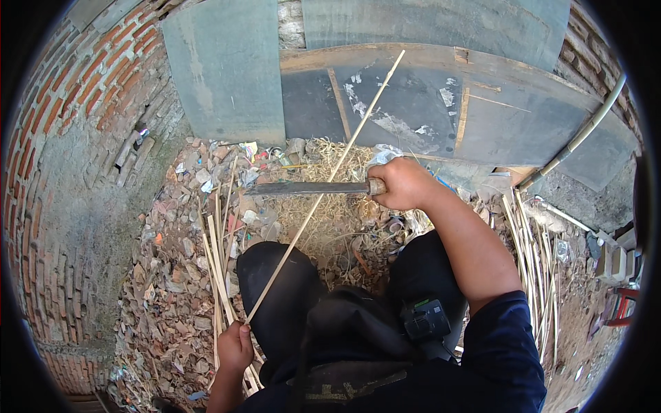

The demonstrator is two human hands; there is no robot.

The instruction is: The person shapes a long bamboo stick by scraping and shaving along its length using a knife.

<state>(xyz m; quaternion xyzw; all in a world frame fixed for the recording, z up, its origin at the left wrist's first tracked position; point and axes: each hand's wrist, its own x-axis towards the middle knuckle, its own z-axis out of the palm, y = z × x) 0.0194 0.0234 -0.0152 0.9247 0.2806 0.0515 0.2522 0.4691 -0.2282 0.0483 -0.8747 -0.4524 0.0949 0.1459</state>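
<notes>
In my right hand (404, 184) is the wooden handle of a long knife (310, 188), its dark blade pointing left. The blade crosses a long, thin, pale strip that looks like bamboo (351, 141); whether it touches the strip I cannot tell. My left hand (235, 346) pinches the lower end of this strip beside my left knee. From there the strip slants up and to the right, past the knee, toward the dark panel. Fine pale shavings (330, 162) lie on the ground behind the blade.
More pale strips (219, 268) lie beside my left leg, and another bundle (527, 248) lies at the right. Rubble (172, 275) covers the ground. A brick wall (69, 206) stands at left, with grey panels (224, 76) ahead. A bent pipe (578, 138) leans at the right.
</notes>
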